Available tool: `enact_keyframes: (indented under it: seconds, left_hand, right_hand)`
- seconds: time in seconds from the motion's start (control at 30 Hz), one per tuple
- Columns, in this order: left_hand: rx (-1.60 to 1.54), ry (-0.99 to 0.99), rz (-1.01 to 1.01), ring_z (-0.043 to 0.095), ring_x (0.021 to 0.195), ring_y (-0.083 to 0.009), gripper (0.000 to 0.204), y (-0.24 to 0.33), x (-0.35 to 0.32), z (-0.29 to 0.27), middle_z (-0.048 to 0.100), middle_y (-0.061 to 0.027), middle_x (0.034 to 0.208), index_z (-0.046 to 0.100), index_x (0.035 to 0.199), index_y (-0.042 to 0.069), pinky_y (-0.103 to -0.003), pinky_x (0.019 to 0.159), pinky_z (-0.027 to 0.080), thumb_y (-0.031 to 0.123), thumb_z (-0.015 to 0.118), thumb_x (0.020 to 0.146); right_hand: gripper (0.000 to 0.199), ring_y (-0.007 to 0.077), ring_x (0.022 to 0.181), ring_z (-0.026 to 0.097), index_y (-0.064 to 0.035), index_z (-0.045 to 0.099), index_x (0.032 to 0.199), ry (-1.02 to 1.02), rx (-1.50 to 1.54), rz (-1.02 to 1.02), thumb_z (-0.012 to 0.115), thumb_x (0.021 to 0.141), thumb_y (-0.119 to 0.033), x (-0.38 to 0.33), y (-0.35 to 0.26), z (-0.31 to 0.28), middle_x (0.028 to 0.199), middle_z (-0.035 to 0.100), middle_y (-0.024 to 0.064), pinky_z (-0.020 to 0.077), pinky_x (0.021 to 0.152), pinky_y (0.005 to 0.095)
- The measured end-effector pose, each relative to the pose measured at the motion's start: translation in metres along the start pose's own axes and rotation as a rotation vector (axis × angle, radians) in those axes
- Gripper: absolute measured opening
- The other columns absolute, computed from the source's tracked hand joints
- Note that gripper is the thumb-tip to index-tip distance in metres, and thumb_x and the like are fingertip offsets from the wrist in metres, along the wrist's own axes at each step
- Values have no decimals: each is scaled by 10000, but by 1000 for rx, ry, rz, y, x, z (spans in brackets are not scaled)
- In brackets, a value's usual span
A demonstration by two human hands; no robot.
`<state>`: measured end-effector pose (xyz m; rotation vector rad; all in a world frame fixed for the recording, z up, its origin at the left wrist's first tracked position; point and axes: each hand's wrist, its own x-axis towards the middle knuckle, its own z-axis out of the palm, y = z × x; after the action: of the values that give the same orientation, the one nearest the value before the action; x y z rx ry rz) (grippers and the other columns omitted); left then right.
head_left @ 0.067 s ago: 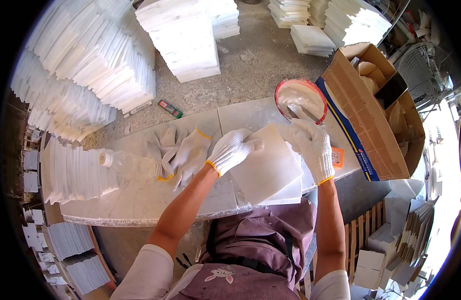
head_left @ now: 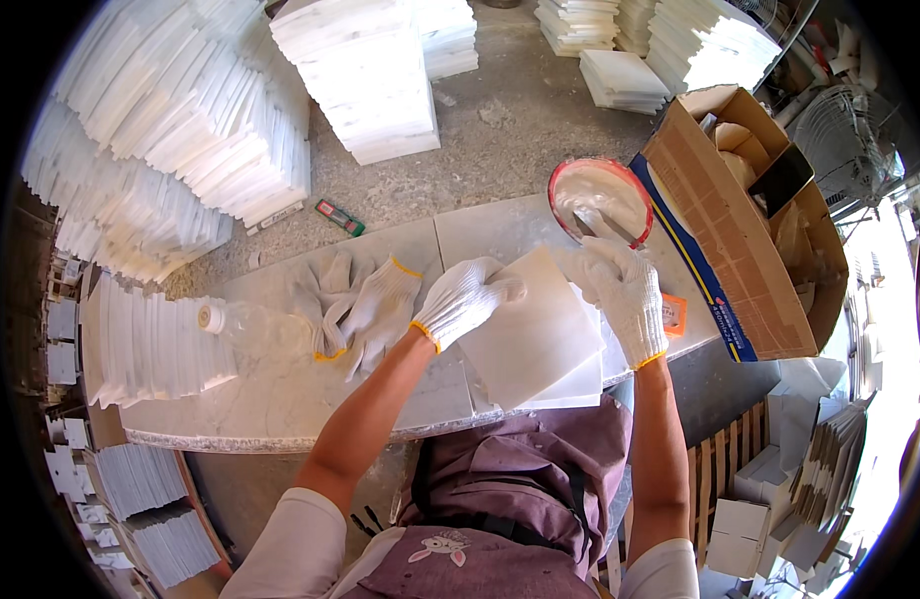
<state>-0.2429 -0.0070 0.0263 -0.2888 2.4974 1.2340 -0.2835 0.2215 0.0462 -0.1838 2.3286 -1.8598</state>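
My left hand (head_left: 472, 298), in a white knitted glove with a yellow cuff, grips the left edge of a square white tile (head_left: 536, 334), thumb on its face. The tile is tilted over another white sheet or tile (head_left: 578, 385), which shows below its lower right edge. My right hand (head_left: 620, 290), gloved alike, is closed beside the tile's right side, just below a red-rimmed bowl (head_left: 552, 192) of pale paste. A flat metal tool (head_left: 592, 222) lies in the paste. What the right fingers hold, if anything, is hidden.
Spare gloves (head_left: 380, 304) and a clear plastic bottle (head_left: 250, 326) lie left on the table. Tall stacks of white tiles (head_left: 196, 110) stand behind. A green-red tool (head_left: 339, 217) lies farther back. A cardboard box (head_left: 724, 215) and small orange packet (head_left: 674, 314) are at right.
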Motion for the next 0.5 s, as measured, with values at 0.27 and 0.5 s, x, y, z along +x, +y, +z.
enact_keyframes:
  seconds: [0.27, 0.5]
  left_hand:
    - [13, 12, 32, 645, 805, -248, 499, 0, 0, 0, 694, -145, 856, 707, 1026, 29, -379, 730, 492, 477, 718, 807]
    - [2, 13, 25, 642, 811, -243, 501, -1, 1, 1, 697, -145, 866, 706, 1036, 23, -376, 734, 491, 473, 711, 814]
  right_hand:
    - [324, 123, 731, 650, 37, 655, 1156, 2, -10, -2, 650, 887, -144, 2, 5, -1, 923, 693, 91, 531, 603, 258]
    - [320, 116, 737, 641, 33, 649, 1169, -5, 13, 11, 632, 894, -129, 1, 1, -2, 960, 690, 87, 512, 583, 249]
